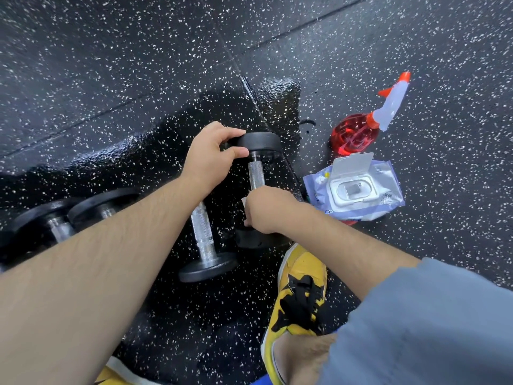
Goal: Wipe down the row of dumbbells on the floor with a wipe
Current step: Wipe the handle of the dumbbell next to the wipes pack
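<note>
Several black dumbbells with knurled steel handles lie in a row on the speckled rubber floor. My left hand point(212, 154) grips the far head of the rightmost dumbbell point(256, 173). My right hand point(265, 209) holds a white wipe point(244, 208) wrapped round the near end of that dumbbell's handle, just above its near head. The wipe is mostly hidden under my fingers. A second dumbbell point(204, 237) lies just to the left, partly under my left wrist. Two more dumbbells point(80, 215) sit further left behind my left forearm.
An open pack of wipes point(358, 190) lies right of the dumbbells, lid up. A red spray bottle point(366, 126) lies on its side behind it. The floor round the dumbbells is wet and shiny. My yellow shoe point(299, 290) stands close below the rightmost dumbbell.
</note>
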`<state>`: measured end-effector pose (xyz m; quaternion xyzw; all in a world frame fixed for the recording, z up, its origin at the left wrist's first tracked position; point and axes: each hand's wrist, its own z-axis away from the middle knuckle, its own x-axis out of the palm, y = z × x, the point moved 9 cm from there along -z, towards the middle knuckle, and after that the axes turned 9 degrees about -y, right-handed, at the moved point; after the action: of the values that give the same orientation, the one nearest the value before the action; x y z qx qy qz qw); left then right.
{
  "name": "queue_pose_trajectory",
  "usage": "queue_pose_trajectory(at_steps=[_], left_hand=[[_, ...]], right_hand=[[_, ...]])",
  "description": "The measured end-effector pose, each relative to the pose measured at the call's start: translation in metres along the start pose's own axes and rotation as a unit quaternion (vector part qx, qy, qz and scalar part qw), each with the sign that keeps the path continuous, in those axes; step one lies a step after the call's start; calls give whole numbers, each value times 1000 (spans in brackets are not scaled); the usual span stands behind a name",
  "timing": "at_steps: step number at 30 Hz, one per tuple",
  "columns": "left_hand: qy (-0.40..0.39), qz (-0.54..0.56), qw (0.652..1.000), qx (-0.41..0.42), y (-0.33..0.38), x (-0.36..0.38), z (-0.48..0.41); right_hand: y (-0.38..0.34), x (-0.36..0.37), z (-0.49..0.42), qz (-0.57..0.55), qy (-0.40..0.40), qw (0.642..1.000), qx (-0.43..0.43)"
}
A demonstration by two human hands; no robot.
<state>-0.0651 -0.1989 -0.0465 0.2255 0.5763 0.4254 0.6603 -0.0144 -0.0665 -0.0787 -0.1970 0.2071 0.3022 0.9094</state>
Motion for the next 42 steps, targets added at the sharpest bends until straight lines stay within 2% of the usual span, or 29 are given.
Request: queue_pose_trajectory(at_steps=[4,8,13,18,20,22,23,25,27,28,32,36,40,42], left_hand=[[-1,5,1000,-6,0,1,0],[-1,11,1000,-9,0,0,1],[1,12,1000,-11,1,0,2],[-2,7,1000,-17,-1,0,2],[-1,6,1000,-20,-3,-1,1],[2,4,1000,-19,-3,-1,1],[3,5,1000,-17,-3,-1,1],[3,9,1000,-14,-2,0,0],[4,9,1000,-12,-2,0,1],[4,8,1000,-11,-2,0,0],[4,11,1000,-11,-2,0,0],[4,18,1000,-7,0,1,-1],[3,24,1000,-3,0,2,-1],[2,21,1000,0,2,3,-1]], right_hand=[[15,0,6,-99,-4,995,-34],[39,9,20,-201,33,979,-11],[58,13,24,-232,22,972,21],[75,14,22,-159,16,985,58],[79,1,27,-250,80,965,25],[73,-20,36,-362,179,914,-34],[67,-27,39,-375,206,902,-54],[53,-20,35,-317,191,928,-53],[43,1,27,-236,134,962,-35],[41,7,25,-227,118,966,-35],[52,-7,26,-312,164,936,-25],[49,6,21,-240,81,967,-14],[52,5,19,-220,78,972,-5],[57,9,16,-181,46,982,19]])
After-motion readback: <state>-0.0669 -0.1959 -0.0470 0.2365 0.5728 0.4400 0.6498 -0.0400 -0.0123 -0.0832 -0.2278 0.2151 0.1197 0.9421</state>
